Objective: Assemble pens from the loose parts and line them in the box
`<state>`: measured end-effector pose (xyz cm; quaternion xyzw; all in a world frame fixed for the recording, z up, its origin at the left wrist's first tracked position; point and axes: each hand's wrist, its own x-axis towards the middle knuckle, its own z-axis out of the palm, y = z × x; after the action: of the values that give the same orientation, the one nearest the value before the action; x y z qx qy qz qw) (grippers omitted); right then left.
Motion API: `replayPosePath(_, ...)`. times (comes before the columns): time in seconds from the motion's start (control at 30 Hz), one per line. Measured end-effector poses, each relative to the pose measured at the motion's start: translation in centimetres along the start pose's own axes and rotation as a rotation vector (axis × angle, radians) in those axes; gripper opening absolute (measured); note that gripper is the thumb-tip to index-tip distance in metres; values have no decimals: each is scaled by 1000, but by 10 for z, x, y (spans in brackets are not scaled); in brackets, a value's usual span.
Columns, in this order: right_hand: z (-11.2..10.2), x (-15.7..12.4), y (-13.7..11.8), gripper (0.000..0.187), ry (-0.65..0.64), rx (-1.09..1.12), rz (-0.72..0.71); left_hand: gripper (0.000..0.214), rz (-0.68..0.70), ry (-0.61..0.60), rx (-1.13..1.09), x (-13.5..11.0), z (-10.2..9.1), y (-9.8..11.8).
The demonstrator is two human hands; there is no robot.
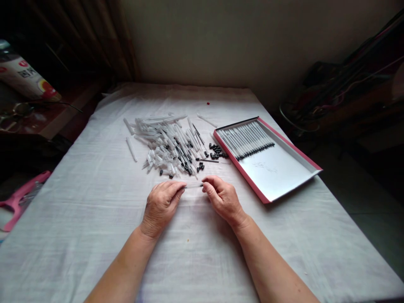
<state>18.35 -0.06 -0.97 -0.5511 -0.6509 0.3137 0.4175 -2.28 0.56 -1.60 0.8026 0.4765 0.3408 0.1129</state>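
Between my two hands lies a clear pen barrel (193,185), held level above the cloth. My left hand (164,202) pinches its left end. At the other end my right hand (222,198) closes its thumb and fingers on a small black part at the barrel's tip. Just beyond my hands spreads a pile of clear pen barrels (158,130), with clear caps (154,159), dark refills (183,153) and small black plugs (216,150) around it. To the right, a shallow red-edged box lid (252,185) contains a row of pens (248,139) with black ends.
A white cloth covers the table (94,219). A tiny red piece (208,103) lies near the far edge. At the left stand a labelled bottle (28,75) on a side table and a pink plastic object (19,200). A wall closes off the back.
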Motion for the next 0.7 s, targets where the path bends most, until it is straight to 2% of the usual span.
replayPosePath(0.2, 0, 0, 0, 10, -19, 83, -5, 20, -4, -7, 7, 0, 0, 0)
replayPosePath(0.5, -9, 5, 8, 13, 62, 263, 93, 27, -44, -9, 52, -2, -7, -10)
replayPosePath(0.7, -13, 6, 7, 28, 49, 98, 91, 25, -55, 40, 25, -1, -6, -9)
